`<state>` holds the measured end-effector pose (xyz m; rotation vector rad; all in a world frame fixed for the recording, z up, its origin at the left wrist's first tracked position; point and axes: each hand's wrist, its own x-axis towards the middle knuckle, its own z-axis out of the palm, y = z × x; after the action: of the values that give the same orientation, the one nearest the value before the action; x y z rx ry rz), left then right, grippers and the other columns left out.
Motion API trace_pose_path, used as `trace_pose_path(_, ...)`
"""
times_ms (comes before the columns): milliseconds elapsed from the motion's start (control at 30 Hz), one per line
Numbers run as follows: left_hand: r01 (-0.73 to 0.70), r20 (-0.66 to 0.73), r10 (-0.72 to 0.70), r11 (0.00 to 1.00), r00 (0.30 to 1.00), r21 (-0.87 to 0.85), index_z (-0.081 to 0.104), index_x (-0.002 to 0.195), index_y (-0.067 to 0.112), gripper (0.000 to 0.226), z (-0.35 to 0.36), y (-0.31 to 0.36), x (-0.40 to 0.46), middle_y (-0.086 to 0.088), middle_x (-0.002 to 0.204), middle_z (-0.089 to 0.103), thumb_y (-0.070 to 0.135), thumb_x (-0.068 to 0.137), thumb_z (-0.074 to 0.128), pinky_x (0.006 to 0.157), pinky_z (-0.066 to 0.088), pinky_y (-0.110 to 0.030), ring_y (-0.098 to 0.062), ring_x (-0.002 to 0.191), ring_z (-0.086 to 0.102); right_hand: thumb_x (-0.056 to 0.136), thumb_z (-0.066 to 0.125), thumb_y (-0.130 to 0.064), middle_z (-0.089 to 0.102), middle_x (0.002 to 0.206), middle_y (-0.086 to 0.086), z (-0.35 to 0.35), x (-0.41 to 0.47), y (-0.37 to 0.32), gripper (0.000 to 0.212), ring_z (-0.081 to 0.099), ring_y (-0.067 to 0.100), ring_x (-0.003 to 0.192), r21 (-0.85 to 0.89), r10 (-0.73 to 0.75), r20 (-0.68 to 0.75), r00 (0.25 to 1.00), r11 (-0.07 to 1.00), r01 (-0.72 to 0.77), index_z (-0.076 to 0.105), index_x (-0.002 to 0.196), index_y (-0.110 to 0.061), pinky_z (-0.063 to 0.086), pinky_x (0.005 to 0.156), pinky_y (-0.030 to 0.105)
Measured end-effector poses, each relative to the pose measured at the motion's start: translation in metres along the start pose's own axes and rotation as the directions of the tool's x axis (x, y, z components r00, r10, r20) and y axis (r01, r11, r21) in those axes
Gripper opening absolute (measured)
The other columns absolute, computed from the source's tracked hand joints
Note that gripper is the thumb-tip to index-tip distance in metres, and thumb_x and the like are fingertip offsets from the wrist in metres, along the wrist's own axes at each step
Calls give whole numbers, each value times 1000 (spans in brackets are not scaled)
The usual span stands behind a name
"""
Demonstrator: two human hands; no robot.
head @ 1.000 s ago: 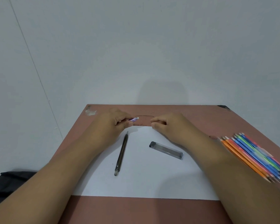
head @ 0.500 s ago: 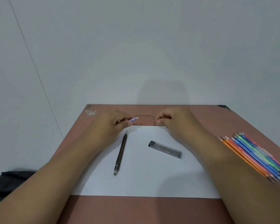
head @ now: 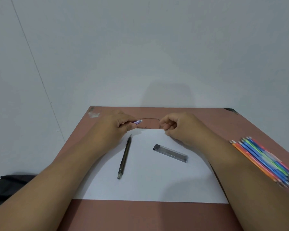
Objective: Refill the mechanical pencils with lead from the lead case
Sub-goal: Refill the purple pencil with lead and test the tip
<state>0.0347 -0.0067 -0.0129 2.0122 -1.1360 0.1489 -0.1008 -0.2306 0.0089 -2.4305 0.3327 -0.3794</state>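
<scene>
Against a plain grey-white wall, the reddish-brown surface (head: 157, 214) carries one white sheet (head: 157, 184). On it we count one dark mechanical pencil (head: 124, 158) and, to its right, one clear lead case (head: 171, 153); a bundle of coloured pencils (head: 264, 161), too blurred to count, lies at the right edge. Both hands sit at the sheet's far edge: the left hand (head: 114, 128) pinches a purple pencil (head: 138, 121); the right hand (head: 177, 125) is curled, contents indiscernible.
</scene>
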Motion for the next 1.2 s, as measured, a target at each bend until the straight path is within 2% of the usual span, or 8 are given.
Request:
trace_pose_path(167,3,-1,-3,1000,1000,-4,73,110,43,19,0,0,0,24,93,65,39,94,64,86,47,-24,4,97,59,84,64,-1,73,88,-14,1,2,0,37,65,-1,77,17,6,18,1000,1000,-6,75,97,-33,54,79,18)
trace_pose_path(367,-13,-12,12,1000,1000,-8,74,110,40,19,0,2,0,25,94,66,37,94,65,86,45,-22,4,99,59,86,67,-1,75,87,-10,-2,2,-1,30,67,0,73,148,94,84,992,983,-106,76,94,-28,51,63,10)
trace_pose_path(567,5,-1,-5,1000,1000,12,74,111,41,19,0,3,0,21,89,64,38,94,64,78,40,-17,4,93,58,83,71,-4,76,90,-12,-5,1,-2,30,66,-5,71,131,107,102,989,984,-120,76,97,-30,54,69,14)
trace_pose_path(733,-18,1,18,1000,1000,-3,73,111,44,20,1,2,0,17,88,64,38,93,64,82,45,-24,-1,91,59,76,84,-20,72,93,-19,-9,-6,-11,32,60,-9,70,70,65,43,997,995,-68,74,100,-39,49,70,17)
trace_pose_path(833,-53,-10,54,999,999,11,75,111,40,21,6,5,1,17,85,62,34,93,66,76,40,-16,0,88,57,80,84,-24,68,88,-13,-9,-8,-21,23,54,-6,67,116,-40,-79,996,992,49,77,95,-38,42,64,9)
trace_pose_path(933,-112,-10,112,994,994,11,72,109,48,21,9,10,1,16,83,60,35,94,66,73,41,-18,-4,86,57,83,82,-22,67,83,-12,-3,-11,-30,18,55,-2,67,169,-151,-108,983,971,168,77,86,-39,41,64,10)
trace_pose_path(1033,-138,-4,138,990,990,30,55,115,64,31,12,11,3,14,83,59,45,91,62,71,44,-26,-9,86,57,80,86,-33,68,83,-12,2,-12,-33,8,55,0,67,204,-161,-82,984,963,175,80,85,-34,40,63,11)
trace_pose_path(1200,-147,-3,147,989,989,30,53,114,67,33,14,13,3,14,83,56,45,91,59,69,38,-23,-5,86,54,82,84,-29,69,76,-13,3,-11,-33,4,52,-2,62,233,-127,-79,989,962,142,80,81,-30,40,61,11)
